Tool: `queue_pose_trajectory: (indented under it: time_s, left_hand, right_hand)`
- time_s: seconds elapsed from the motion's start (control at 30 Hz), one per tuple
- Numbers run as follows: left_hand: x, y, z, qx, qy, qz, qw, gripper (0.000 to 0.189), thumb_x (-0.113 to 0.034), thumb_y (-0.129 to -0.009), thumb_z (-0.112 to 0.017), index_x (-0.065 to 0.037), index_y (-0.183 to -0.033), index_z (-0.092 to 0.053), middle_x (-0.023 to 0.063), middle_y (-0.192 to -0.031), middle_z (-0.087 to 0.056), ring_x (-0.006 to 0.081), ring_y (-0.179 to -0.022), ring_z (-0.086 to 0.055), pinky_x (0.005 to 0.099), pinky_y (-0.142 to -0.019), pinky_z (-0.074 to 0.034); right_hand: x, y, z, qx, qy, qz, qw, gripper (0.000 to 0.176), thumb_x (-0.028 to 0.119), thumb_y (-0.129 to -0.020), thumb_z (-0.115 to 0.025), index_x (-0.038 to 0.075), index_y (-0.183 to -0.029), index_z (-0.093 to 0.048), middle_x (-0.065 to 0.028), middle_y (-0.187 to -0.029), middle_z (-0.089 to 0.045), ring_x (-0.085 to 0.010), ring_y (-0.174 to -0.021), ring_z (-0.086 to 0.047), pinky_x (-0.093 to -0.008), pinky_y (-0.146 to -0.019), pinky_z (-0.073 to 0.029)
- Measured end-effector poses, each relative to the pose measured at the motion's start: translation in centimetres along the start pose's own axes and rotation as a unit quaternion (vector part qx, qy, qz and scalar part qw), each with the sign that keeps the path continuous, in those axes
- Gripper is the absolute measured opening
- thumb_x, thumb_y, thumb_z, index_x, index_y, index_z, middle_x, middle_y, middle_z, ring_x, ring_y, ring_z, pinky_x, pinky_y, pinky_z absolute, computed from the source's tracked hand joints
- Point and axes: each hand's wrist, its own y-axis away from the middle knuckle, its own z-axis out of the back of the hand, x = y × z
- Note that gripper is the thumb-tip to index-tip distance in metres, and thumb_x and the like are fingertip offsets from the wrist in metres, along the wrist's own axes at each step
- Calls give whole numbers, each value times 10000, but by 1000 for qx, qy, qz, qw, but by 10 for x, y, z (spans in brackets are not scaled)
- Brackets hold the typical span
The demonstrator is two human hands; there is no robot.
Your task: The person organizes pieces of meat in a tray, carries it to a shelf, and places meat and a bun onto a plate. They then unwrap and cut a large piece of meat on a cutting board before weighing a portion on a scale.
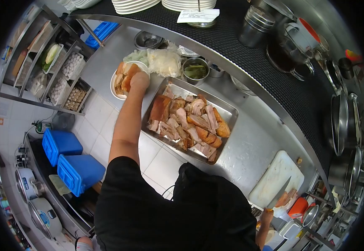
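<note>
My left hand [139, 81] reaches far out and is closed on a piece of roast pork [126, 75], which has browned skin. The pork sits in a white bowl [118, 95]. Nearer to me, a metal tray [149, 133] holds several chunks of cooked pork [186, 119], pale inside and brown outside. At the lower right my right hand [266, 216], small at the edge of the view, grips the handle of a knife [283, 190]. The blade lies over a white cutting board [269, 178], beside cut meat [287, 198].
A plastic bag of pale food [164, 62] and a metal pot of green vegetables [195, 70] stand behind the tray. An overhead shelf [232, 62] carries plates and jugs. Blue bins [80, 171] and rice cookers [44, 217] are at the left.
</note>
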Motion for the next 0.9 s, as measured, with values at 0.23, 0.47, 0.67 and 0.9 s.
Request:
queue_pose_trajectory:
  time_s: [0.23,0.47,0.67,0.9]
  left_hand:
    - [-1,-6,19,-104,28,-22,994,344,-231,-979,-550,-16,-1135,-768,259,-1200,-723,374,-1134,-713,464,-979,-560]
    - [-30,43,22,-120,265,-184,939,388,-184,-915,-607,-68,-1264,-727,239,-1098,-746,414,-1053,-712,462,-954,-555]
    - [-49,131,49,-67,118,-12,991,378,-356,-943,-643,-30,-1118,-717,246,-1118,-741,413,-1063,-709,483,-943,-559]
    - [-75,190,2,53,55,23,997,713,-557,-908,-690,-3,-1328,-533,239,-1200,-713,390,-1125,-696,464,-983,-549]
  right_hand:
    - [-12,-3,-8,-7,18,-9,1000,432,283,-940,-730,-114,-1045,-596,-334,-1013,-693,-509,-945,-675,-540,-844,-530]
    - [-11,-6,-7,12,-1,-30,999,408,244,-948,-715,-110,-1097,-580,-322,-1010,-705,-495,-957,-698,-521,-840,-549]
    - [-12,-4,-9,-11,72,-3,997,413,260,-954,-717,-111,-1077,-582,-331,-990,-699,-509,-942,-692,-529,-833,-545]
    - [-5,-2,-2,9,34,-22,999,424,263,-944,-732,-112,-1075,-584,-336,-1001,-697,-512,-952,-686,-530,-841,-542]
